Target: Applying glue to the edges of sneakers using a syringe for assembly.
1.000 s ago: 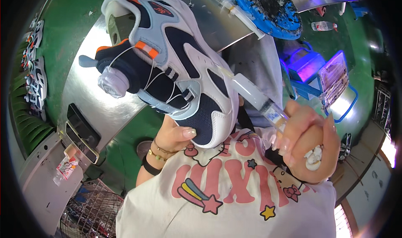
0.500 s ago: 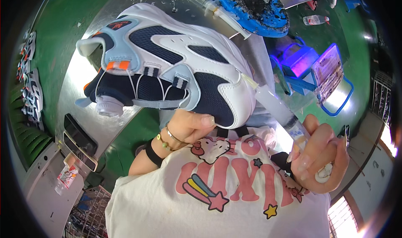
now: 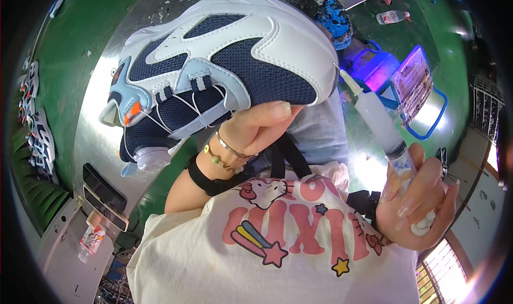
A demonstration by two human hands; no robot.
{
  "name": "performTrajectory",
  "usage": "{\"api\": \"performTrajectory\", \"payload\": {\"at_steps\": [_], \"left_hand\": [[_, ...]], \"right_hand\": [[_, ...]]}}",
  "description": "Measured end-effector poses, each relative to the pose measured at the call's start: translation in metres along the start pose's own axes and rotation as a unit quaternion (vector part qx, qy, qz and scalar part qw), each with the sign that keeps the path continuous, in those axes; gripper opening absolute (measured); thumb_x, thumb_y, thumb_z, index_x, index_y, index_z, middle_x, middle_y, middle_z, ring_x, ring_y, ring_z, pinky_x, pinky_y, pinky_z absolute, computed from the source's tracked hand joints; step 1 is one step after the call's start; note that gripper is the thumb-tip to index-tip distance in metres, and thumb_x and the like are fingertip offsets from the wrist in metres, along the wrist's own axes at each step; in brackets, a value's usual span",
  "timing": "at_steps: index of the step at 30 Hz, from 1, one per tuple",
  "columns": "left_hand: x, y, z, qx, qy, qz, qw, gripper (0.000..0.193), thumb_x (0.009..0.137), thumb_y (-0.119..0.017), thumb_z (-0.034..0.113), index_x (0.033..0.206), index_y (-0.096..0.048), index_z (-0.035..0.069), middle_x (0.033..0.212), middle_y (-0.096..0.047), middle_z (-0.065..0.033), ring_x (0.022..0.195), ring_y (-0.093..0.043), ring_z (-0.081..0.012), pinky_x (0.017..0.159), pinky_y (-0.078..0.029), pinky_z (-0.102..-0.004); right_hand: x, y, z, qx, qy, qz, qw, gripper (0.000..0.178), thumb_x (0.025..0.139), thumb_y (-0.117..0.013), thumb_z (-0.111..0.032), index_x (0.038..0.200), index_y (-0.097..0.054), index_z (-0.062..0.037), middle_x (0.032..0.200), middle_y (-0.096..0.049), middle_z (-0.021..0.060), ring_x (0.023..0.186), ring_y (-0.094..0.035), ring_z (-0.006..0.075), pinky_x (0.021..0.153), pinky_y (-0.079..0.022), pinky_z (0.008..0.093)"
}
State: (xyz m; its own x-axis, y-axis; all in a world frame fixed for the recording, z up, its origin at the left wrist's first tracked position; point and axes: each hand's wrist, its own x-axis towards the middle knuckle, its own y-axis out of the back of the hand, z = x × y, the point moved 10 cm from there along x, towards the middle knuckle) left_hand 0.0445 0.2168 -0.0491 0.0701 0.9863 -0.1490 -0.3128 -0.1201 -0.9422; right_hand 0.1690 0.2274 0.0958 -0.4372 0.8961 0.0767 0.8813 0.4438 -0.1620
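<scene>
A white, navy and light blue sneaker [image 3: 224,58] with orange accents lies on its side in the air. My left hand [image 3: 259,125] is closed on its toe end from below, thumb on the upper. A white round dial or cap [image 3: 152,157] sits at the shoe's tongue end. In my right hand [image 3: 419,208] is a syringe [image 3: 382,125] filled with something whitish, its narrow tip pointing up at the toe. That tip lies just off the edge of the sole. The plunger's white end rests against my palm.
Beneath the shoe runs a metal table [image 3: 99,117]. A blue, black-crusted object [image 3: 334,18] lies beyond it. To the right are a blue-framed stool [image 3: 417,90] and a plastic bottle [image 3: 393,17] on the green floor. Phones [image 3: 104,189] and more shoes [image 3: 40,138] are at left.
The sneaker has been raised and tilted, its heel end swinging lower. The syringe tip has come away from the toe's upper and moved right. My right hand has shifted slightly right and down.
</scene>
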Motion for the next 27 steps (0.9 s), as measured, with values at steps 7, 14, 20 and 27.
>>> {"api": "performTrajectory", "payload": {"at_steps": [7, 14, 20, 27], "left_hand": [[0.016, -0.010, 0.012, 0.029, -0.048, -0.054, 0.997, 0.079, 0.070, -0.068, 0.012, 0.135, -0.025, 0.011, 0.141, -0.025, -0.0040, 0.134, -0.015, -0.0194, 0.111, -0.011, -0.0415], [0.018, -0.023, 0.029, -0.006, -0.094, 0.016, 0.995, 0.062, 0.081, -0.058, 0.013, 0.133, -0.027, 0.005, 0.139, -0.029, -0.0098, 0.129, -0.028, -0.0220, 0.107, -0.025, -0.0397], [0.005, -0.032, 0.033, -0.114, -0.055, 0.161, 0.979, 0.030, 0.084, -0.059, 0.025, 0.101, -0.056, 0.000, 0.098, -0.062, -0.0079, 0.096, -0.059, -0.0185, 0.082, -0.052, -0.0260], [-0.002, -0.034, 0.036, -0.101, -0.042, 0.230, 0.967, 0.029, 0.081, -0.063, 0.022, 0.099, -0.056, 0.000, 0.097, -0.060, -0.0072, 0.091, -0.059, -0.0154, 0.083, -0.051, -0.0256]], "right_hand": [[0.000, -0.004, -0.006, -0.126, 0.015, -0.027, 0.992, 0.055, 0.094, -0.016, -0.025, 0.044, -0.036, -0.0137, 0.058, -0.042, 0.0032, 0.067, -0.038, 0.0189, 0.062, -0.035, 0.0263], [0.005, -0.015, -0.004, -0.128, 0.059, -0.048, 0.989, 0.056, 0.093, -0.016, -0.026, 0.046, -0.042, -0.0146, 0.060, -0.046, 0.0034, 0.065, -0.037, 0.0201, 0.058, -0.036, 0.0267], [0.002, -0.014, -0.002, -0.068, 0.144, -0.022, 0.987, 0.046, 0.088, -0.028, -0.025, 0.054, -0.055, -0.0095, 0.071, -0.063, 0.0065, 0.050, -0.030, 0.0138, 0.049, -0.025, 0.0302], [-0.002, -0.014, 0.001, -0.075, 0.200, -0.025, 0.977, 0.046, 0.090, -0.026, -0.021, 0.056, -0.054, -0.0080, 0.071, -0.063, 0.0091, 0.049, -0.030, 0.0139, 0.047, -0.025, 0.0304]]}}
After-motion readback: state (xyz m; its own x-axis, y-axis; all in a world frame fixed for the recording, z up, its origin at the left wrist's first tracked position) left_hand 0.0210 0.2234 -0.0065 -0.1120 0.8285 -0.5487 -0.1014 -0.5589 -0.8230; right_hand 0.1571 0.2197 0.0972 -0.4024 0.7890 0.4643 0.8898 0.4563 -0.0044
